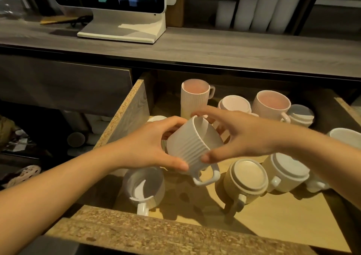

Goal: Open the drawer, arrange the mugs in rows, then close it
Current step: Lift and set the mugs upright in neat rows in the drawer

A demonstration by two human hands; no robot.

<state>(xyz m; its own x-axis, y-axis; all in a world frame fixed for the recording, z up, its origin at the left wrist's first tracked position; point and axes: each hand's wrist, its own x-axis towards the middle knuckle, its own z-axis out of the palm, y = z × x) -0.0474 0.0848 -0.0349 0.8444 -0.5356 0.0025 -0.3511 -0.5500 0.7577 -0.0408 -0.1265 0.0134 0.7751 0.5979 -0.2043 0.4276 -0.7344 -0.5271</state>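
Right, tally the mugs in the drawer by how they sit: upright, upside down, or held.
Upright mugs: 4
Upside-down mugs: 4
Held mug, tilted: 1
Total: 9, not counting a white rim half hidden behind the left hand.

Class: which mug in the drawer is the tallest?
The tall ribbed mug at the back left, upright, pinkish inside; it is narrower and clearly taller than the squat mugs around it.
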